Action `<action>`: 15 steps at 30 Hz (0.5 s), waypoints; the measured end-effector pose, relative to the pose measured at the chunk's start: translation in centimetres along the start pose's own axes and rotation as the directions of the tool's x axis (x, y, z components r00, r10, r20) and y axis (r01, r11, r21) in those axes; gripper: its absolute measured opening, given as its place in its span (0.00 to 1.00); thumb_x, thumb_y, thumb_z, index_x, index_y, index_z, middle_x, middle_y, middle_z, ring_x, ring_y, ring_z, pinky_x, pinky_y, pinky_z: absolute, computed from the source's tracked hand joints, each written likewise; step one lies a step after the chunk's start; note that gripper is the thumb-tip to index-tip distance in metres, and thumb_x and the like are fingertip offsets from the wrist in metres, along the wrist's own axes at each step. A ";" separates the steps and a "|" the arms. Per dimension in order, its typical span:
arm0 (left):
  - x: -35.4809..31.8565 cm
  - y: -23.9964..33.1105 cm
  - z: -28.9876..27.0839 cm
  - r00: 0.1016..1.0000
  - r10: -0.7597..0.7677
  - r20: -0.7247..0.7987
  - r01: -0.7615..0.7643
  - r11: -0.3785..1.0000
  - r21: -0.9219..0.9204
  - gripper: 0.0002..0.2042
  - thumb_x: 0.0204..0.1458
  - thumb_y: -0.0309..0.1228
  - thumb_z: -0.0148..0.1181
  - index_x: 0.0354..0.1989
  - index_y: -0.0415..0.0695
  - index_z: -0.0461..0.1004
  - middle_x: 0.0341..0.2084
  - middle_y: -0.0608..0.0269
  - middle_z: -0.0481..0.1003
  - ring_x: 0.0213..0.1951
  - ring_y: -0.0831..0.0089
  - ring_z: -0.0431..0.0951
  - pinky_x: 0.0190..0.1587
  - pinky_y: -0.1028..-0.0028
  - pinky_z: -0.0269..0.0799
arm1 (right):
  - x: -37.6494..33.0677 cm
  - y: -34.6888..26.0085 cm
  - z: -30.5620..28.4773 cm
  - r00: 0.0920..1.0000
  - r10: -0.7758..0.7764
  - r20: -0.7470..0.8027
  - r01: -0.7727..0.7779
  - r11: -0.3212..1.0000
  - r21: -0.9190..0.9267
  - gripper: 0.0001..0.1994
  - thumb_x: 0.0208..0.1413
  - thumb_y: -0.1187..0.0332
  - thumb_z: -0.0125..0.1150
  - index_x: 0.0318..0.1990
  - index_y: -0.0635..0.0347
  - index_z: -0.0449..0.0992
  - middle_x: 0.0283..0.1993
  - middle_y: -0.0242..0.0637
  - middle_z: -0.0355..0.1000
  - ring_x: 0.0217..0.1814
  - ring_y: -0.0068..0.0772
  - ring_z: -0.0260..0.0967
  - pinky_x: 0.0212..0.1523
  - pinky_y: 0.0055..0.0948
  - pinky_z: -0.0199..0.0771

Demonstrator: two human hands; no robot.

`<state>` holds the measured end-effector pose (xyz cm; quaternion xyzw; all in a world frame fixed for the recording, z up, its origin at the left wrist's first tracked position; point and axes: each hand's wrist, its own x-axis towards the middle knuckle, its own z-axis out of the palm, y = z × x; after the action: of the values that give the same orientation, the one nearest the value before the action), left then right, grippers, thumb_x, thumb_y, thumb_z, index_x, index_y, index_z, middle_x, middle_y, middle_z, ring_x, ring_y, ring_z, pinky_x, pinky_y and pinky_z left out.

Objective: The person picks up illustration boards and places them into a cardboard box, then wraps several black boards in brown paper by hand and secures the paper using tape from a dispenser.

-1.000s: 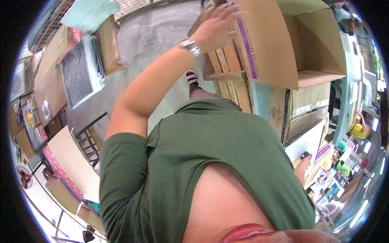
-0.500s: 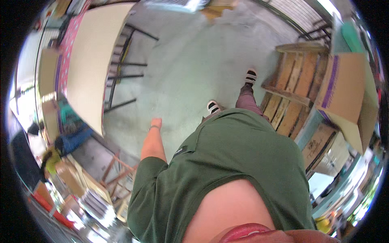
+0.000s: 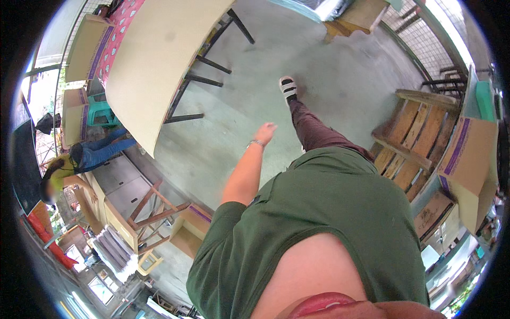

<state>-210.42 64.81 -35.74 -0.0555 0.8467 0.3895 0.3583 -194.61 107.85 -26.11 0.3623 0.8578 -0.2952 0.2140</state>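
Observation:
My left hand [image 3: 264, 134] swings forward at the end of my bare forearm, over the concrete floor. A bracelet or watch [image 3: 256, 143] circles its wrist. The fingers look loosely curled, and nothing shows in them. It touches nothing; the closest furniture is the long pale-topped table [image 3: 154, 58] ahead on the left. My right hand is out of the picture, hidden beyond my green shirt [image 3: 324, 212]. One striped sandal [image 3: 288, 87] is planted well ahead of me, while the other foot is mostly hidden below the shirt.
Black table legs [image 3: 204, 80] jut into the floor on the left. At right stand a wooden slatted pallet [image 3: 411, 141] and an open cardboard box [image 3: 462, 159]. Another open box [image 3: 191, 228] sits left of me. A person in blue jeans [image 3: 109, 151] is at a table farther left.
My left hand has swung forward and right. One leg has stepped out ahead. The view has shifted, bringing the pale table nearer and the open box on the left into sight.

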 end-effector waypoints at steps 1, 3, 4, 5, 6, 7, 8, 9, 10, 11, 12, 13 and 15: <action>1.4 4.2 0.0 0.999 0.030 0.025 -0.029 0.999 -0.024 0.21 0.53 0.45 0.52 0.49 0.44 0.70 0.46 0.52 0.73 0.50 0.56 0.71 0.51 0.62 0.66 | 0.4 0.8 0.2 0.997 0.058 0.056 -0.056 0.997 -0.048 0.20 0.53 0.56 0.54 0.48 0.61 0.71 0.49 0.44 0.71 0.50 0.43 0.69 0.49 0.38 0.69; 2.3 10.9 -1.2 0.995 0.078 0.057 -0.073 0.994 -0.076 0.19 0.52 0.43 0.55 0.48 0.44 0.71 0.43 0.52 0.75 0.48 0.56 0.73 0.49 0.63 0.68 | 1.0 1.9 0.6 0.972 0.165 0.169 -0.142 0.980 -0.142 0.20 0.53 0.56 0.54 0.48 0.61 0.71 0.50 0.44 0.70 0.50 0.43 0.69 0.49 0.38 0.69; 2.3 13.0 -1.9 0.993 0.101 0.063 -0.094 0.990 -0.107 0.19 0.52 0.42 0.55 0.48 0.44 0.71 0.42 0.52 0.75 0.47 0.56 0.74 0.48 0.63 0.68 | 1.6 1.7 0.5 0.955 0.201 0.219 -0.162 0.970 -0.181 0.21 0.53 0.56 0.54 0.49 0.61 0.71 0.50 0.44 0.70 0.50 0.43 0.69 0.50 0.38 0.69; 2.7 13.5 -2.9 0.991 0.122 0.058 -0.112 0.983 -0.145 0.18 0.52 0.41 0.56 0.47 0.43 0.71 0.41 0.52 0.76 0.45 0.56 0.74 0.48 0.64 0.69 | 2.5 0.8 0.1 0.938 0.229 0.261 -0.170 0.958 -0.230 0.21 0.53 0.56 0.55 0.49 0.61 0.71 0.50 0.44 0.70 0.50 0.43 0.69 0.50 0.38 0.69; 2.5 13.3 -4.1 0.989 0.142 0.045 -0.134 0.981 -0.141 0.18 0.51 0.40 0.56 0.47 0.43 0.71 0.41 0.52 0.75 0.45 0.56 0.74 0.48 0.64 0.69 | 3.9 -0.4 -0.2 0.925 0.248 0.289 -0.164 0.944 -0.287 0.21 0.53 0.56 0.55 0.49 0.61 0.70 0.50 0.44 0.70 0.51 0.43 0.68 0.50 0.38 0.69; 2.3 12.0 -5.2 0.986 0.166 0.023 -0.162 0.979 -0.122 0.18 0.51 0.40 0.56 0.46 0.42 0.72 0.41 0.52 0.75 0.45 0.55 0.74 0.48 0.64 0.69 | 5.5 -2.3 -0.6 0.914 0.253 0.316 -0.144 0.933 -0.330 0.21 0.53 0.56 0.55 0.50 0.61 0.70 0.51 0.44 0.70 0.51 0.43 0.68 0.50 0.38 0.69; 2.0 10.6 -6.4 0.982 0.187 0.013 -0.185 0.978 -0.098 0.17 0.51 0.39 0.56 0.45 0.42 0.72 0.41 0.52 0.75 0.45 0.55 0.74 0.48 0.64 0.69 | 7.4 -4.4 -1.1 0.908 0.254 0.334 -0.118 0.919 -0.377 0.22 0.53 0.56 0.55 0.50 0.61 0.70 0.51 0.44 0.70 0.51 0.43 0.68 0.50 0.38 0.68; 1.2 8.1 -8.2 0.986 0.166 0.018 -0.165 0.986 -0.034 0.17 0.51 0.39 0.56 0.45 0.42 0.72 0.41 0.52 0.75 0.45 0.55 0.74 0.48 0.63 0.68 | 10.4 -8.2 -2.1 0.920 0.216 0.326 -0.045 0.887 -0.459 0.22 0.52 0.56 0.55 0.50 0.61 0.70 0.51 0.44 0.70 0.51 0.43 0.68 0.50 0.38 0.68; 0.8 6.2 -10.0 0.984 0.169 0.049 -0.171 0.984 0.051 0.17 0.51 0.39 0.57 0.45 0.42 0.72 0.41 0.51 0.75 0.45 0.54 0.73 0.49 0.63 0.68 | 12.4 -10.1 -3.1 0.928 0.199 0.314 -0.011 0.859 -0.512 0.22 0.52 0.56 0.55 0.51 0.61 0.70 0.51 0.44 0.70 0.51 0.43 0.68 0.50 0.38 0.68; -0.5 1.2 -11.5 0.980 0.183 -0.072 -0.176 0.979 0.100 0.15 0.51 0.37 0.54 0.45 0.43 0.73 0.42 0.50 0.74 0.46 0.52 0.72 0.49 0.62 0.68 | 15.9 -16.1 -4.3 0.950 0.099 0.297 0.104 0.795 -0.598 0.22 0.52 0.56 0.55 0.51 0.61 0.70 0.52 0.44 0.69 0.52 0.43 0.68 0.51 0.38 0.68; -0.7 -5.7 -14.1 0.963 0.250 0.098 -0.268 0.876 0.400 0.14 0.52 0.34 0.49 0.44 0.45 0.73 0.43 0.49 0.74 0.47 0.52 0.72 0.50 0.60 0.67 | 18.9 -22.5 -5.2 0.965 -0.057 0.255 0.212 0.744 -0.634 0.23 0.52 0.56 0.55 0.51 0.61 0.69 0.52 0.44 0.69 0.52 0.42 0.68 0.51 0.38 0.68; -0.9 -6.9 -15.7 0.966 0.104 0.236 -0.238 0.716 0.656 0.14 0.53 0.32 0.45 0.44 0.46 0.73 0.42 0.51 0.74 0.47 0.54 0.72 0.49 0.59 0.69 | 22.0 -26.6 -6.8 0.976 -0.154 0.153 0.217 0.704 -0.676 0.23 0.52 0.56 0.55 0.52 0.61 0.69 0.52 0.44 0.69 0.52 0.42 0.68 0.51 0.38 0.68; -2.0 -12.6 -19.0 0.977 -0.212 0.006 0.121 0.581 0.805 0.13 0.51 0.32 0.47 0.45 0.51 0.74 0.39 0.55 0.75 0.44 0.59 0.74 0.44 0.61 0.72 | 26.5 -38.9 -8.7 0.909 -0.403 -0.106 0.293 0.799 -0.526 0.24 0.52 0.56 0.56 0.52 0.61 0.69 0.53 0.44 0.69 0.53 0.42 0.67 0.51 0.38 0.68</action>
<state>-214.93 42.43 -33.91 0.0516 0.9027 -0.0643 0.4223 -242.14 104.82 -21.48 0.1593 0.9742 -0.0577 0.1490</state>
